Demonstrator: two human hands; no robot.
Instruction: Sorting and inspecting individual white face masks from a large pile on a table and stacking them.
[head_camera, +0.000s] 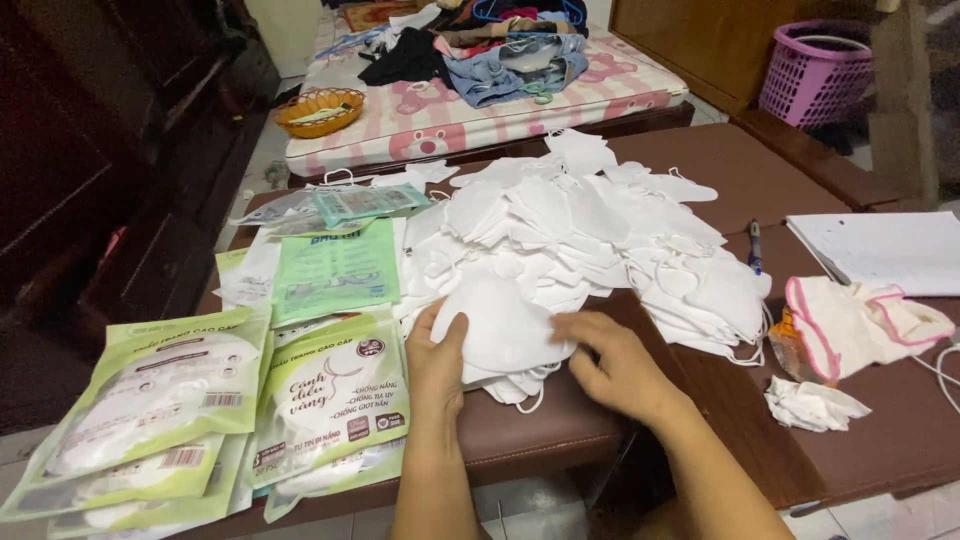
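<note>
A big heap of white face masks (580, 225) covers the middle of the brown table (760, 400). At its near edge lies a small stack of white masks (500, 330). My left hand (437, 355) rests against the left side of that stack, fingers closed along its edge. My right hand (612, 358) presses on the stack's right side with bent fingers. Green and white mask packets (330, 395) lie just left of my left hand.
More green packets (150, 400) and flat pouches (335, 270) fill the table's left side. On the right lie a pen (755, 245), white paper (885, 250), a pink-edged cloth (860, 320) and a crumpled tissue (812, 403). Beyond the table are a mattress with clothes (480, 80), an orange basket (318, 108) and a purple basket (815, 70).
</note>
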